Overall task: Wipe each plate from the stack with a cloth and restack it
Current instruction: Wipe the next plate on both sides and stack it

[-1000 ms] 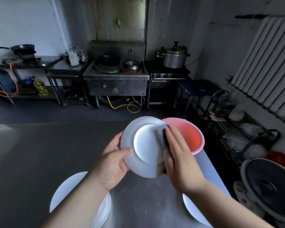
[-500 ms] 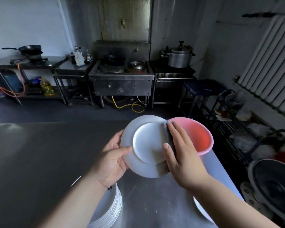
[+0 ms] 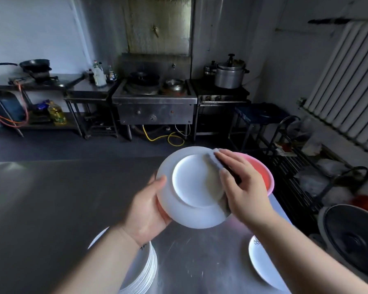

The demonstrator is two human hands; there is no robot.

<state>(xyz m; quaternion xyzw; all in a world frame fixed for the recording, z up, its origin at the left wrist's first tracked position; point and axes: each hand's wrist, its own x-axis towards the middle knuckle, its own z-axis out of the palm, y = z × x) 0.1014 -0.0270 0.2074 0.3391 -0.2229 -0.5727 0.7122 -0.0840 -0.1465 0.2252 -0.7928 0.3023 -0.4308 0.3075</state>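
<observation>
The white plate (image 3: 197, 187) is round and plain, held up in the air over the worktop (image 3: 51, 198), bottom side up — you can see the raised ring on it. The left hand (image 3: 147, 211) grips its left rim, fingers curled under. The right hand (image 3: 241, 185) presses a grey cloth (image 3: 216, 160) on the plate's right side, fingers bent round it. A stack of plates (image 3: 143, 270) sits at the worktop's near edge — a pink bowl (image 3: 260, 175) at the right edge.
</observation>
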